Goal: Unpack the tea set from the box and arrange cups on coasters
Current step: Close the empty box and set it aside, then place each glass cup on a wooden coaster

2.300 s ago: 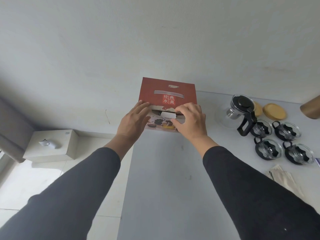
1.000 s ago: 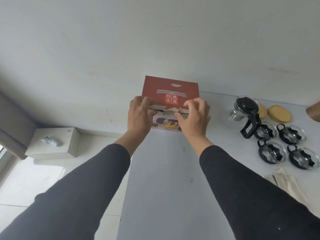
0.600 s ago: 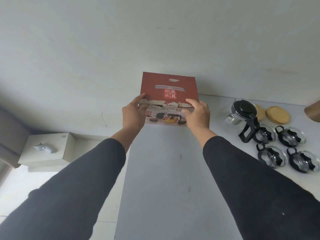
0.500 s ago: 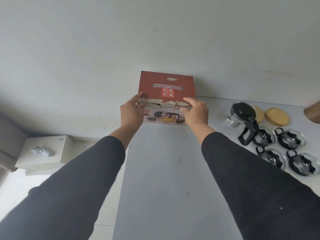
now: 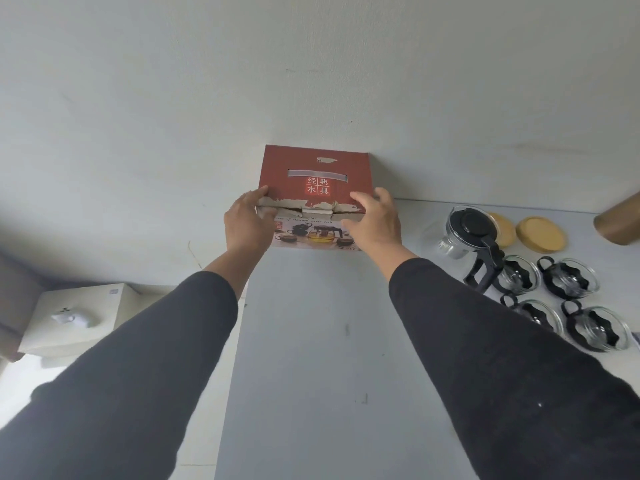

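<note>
Head camera, looking down along two dark-sleeved arms stretched over a pale grey desk [image 5: 311, 358]. At the desk's far edge, against the wall, stands a red tea-set box [image 5: 316, 188] with its top flaps folded down and a torn front lip. The left hand [image 5: 246, 226] curls its grip around the box's front left corner; the right hand [image 5: 375, 221] wraps the front right corner, so both hands have hold of the box. Toward the far right corner of the desk the unpacking looks finished: a glass teapot [image 5: 467, 240] with a black lid and handle, four glass cups [image 5: 568, 303] in black holders sitting on the bare desk in a two-by-two cluster, and yellow coasters [image 5: 540, 234] just behind the teapot, apart from the cups. I'd judge the box emptied and being closed or set aside; placing each cup on a coaster remains undone.
</note>
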